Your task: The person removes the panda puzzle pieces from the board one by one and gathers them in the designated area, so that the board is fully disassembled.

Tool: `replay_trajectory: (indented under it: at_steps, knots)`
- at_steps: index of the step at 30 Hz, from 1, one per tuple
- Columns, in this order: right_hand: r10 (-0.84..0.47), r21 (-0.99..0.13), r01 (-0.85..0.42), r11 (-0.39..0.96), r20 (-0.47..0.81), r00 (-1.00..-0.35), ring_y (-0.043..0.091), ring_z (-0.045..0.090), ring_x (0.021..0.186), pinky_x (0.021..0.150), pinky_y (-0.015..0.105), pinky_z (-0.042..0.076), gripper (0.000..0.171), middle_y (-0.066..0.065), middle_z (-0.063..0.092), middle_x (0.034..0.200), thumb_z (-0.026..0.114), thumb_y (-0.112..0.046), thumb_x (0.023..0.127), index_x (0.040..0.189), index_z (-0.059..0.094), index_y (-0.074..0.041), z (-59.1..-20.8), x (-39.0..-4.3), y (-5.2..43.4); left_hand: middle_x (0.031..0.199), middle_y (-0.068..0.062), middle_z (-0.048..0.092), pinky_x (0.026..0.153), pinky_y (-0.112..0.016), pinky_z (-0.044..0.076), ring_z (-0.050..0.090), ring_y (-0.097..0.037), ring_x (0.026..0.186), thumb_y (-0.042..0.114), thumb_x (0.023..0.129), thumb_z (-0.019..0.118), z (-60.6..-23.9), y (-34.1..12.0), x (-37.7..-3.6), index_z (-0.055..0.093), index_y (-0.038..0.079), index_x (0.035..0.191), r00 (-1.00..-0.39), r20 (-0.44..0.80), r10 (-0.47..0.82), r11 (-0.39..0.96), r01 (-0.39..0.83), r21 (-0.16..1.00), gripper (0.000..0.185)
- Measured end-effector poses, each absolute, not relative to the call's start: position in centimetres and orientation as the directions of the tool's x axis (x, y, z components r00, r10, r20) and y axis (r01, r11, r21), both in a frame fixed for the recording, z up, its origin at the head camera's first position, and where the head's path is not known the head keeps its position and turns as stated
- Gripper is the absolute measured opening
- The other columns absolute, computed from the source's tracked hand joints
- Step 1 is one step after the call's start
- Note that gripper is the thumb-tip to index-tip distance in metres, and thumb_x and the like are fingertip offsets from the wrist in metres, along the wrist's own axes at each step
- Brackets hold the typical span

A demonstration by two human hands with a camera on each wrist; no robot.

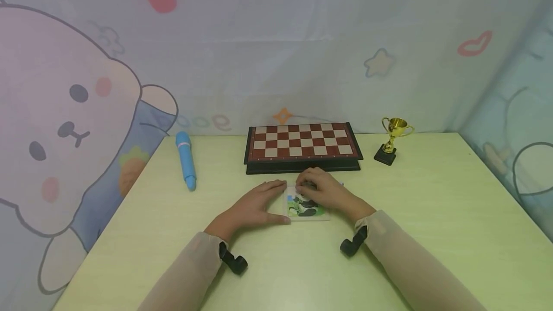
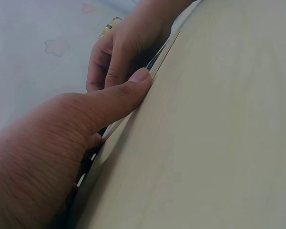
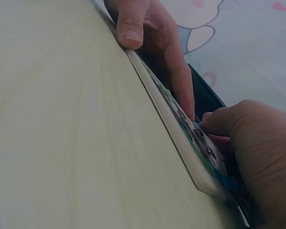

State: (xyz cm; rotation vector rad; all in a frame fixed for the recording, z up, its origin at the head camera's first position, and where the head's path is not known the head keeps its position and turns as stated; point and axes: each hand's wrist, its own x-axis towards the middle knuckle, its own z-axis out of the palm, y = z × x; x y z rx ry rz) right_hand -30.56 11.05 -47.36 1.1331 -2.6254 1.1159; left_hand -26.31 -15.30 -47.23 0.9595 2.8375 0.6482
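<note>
Left hand [image 1: 255,205] flat, steadying puzzle tray [image 1: 321,214], right hand [image 1: 324,191] pinching a piece inside

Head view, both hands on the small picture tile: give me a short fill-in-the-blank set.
1. The picture tile lies on the ____ table.
2. Behind both hands stands a red-and-white ____.
3. The gold trophy stands to the ____ of that board.
4. The left hand presses the tile's ____ edge, while the right hand rests on top.

Missing words: green; chessboard; right; left
</note>
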Motion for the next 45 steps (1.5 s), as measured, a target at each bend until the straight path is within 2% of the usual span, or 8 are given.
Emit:
replay_trajectory:
  at_steps: [6, 11, 16, 23, 28, 45]
  knots:
    - [-0.609, -0.569, -0.682, 0.46, 0.357, -0.708, 0.012, 0.054, 0.097, 0.083, 0.036, 0.049, 0.008, -0.012, 0.066, 0.104, 0.067, -0.023, 0.099, 0.102, 0.074, -0.02, -47.32, -30.48, 11.07, 0.162, 0.008, 0.031, 0.119, -0.037, 0.027, 0.026, -0.012, 0.148, 0.08, 0.08, 0.06, -47.1, -15.3, -26.2, 0.035, 0.021, 0.158, -0.804, 0.051, 0.593, 0.718, 0.556, 0.419, 0.101]
    - [-0.612, -0.547, -0.707, 0.448, 0.388, -0.689, 0.011, 0.053, 0.094, 0.079, 0.033, 0.049, 0.007, -0.012, 0.066, 0.103, 0.07, -0.02, 0.097, 0.102, 0.074, -0.02, -47.46, -30.53, 11.13, 0.162, 0.007, 0.032, 0.119, -0.039, 0.027, 0.027, -0.013, 0.148, 0.079, 0.08, 0.061, -47.09, -15.29, -26.17, 0.036, 0.02, 0.158, -0.801, 0.054, 0.596, 0.711, 0.558, 0.427, 0.101]
    - [-0.604, -0.549, -0.716, 0.431, 0.414, -0.681, 0.007, 0.056, 0.094, 0.082, 0.031, 0.052, 0.009, -0.014, 0.065, 0.104, 0.074, -0.019, 0.094, 0.103, 0.073, -0.02, -47.44, -30.58, 11.11, 0.161, 0.007, 0.032, 0.119, -0.041, 0.029, 0.028, -0.015, 0.148, 0.079, 0.08, 0.061, -47.11, -15.32, -26.2, 0.036, 0.02, 0.158, -0.799, 0.06, 0.599, 0.707, 0.562, 0.429, 0.101]
    - [-0.597, -0.582, -0.684, 0.441, 0.379, -0.707, 0.008, 0.062, 0.096, 0.087, 0.035, 0.055, 0.019, -0.013, 0.067, 0.107, 0.074, -0.021, 0.094, 0.111, 0.07, -0.016, -47.11, -30.36, 11.16, 0.162, 0.008, 0.031, 0.119, -0.039, 0.028, 0.027, -0.013, 0.148, 0.079, 0.08, 0.061, -46.98, -15.28, -26.15, 0.036, 0.02, 0.158, -0.801, 0.058, 0.596, 0.712, 0.56, 0.424, 0.101]
    - [-0.597, -0.559, -0.678, 0.478, 0.359, -0.717, 0.008, 0.064, 0.099, 0.087, 0.036, 0.055, 0.027, -0.009, 0.069, 0.109, 0.075, -0.026, 0.093, 0.118, 0.068, -0.015, -47.09, -30.34, 11.28, 0.162, 0.008, 0.031, 0.119, -0.038, 0.027, 0.027, -0.012, 0.148, 0.078, 0.08, 0.063, -46.91, -15.27, -26.07, 0.036, 0.02, 0.158, -0.804, 0.054, 0.592, 0.717, 0.556, 0.421, 0.1]
    - [-0.652, -0.515, -0.707, 0.484, 0.327, -0.684, 0.004, 0.061, 0.087, 0.081, 0.031, 0.055, 0.022, -0.011, 0.07, 0.103, 0.074, -0.028, 0.094, 0.112, 0.071, -0.018, -46.82, -30.51, 11.58, 0.162, 0.008, 0.031, 0.119, -0.04, 0.028, 0.027, -0.015, 0.148, 0.079, 0.08, 0.061, -47.2, -15.32, -26.37, 0.036, 0.02, 0.158, -0.797, 0.066, 0.6, 0.709, 0.569, 0.418, 0.101]
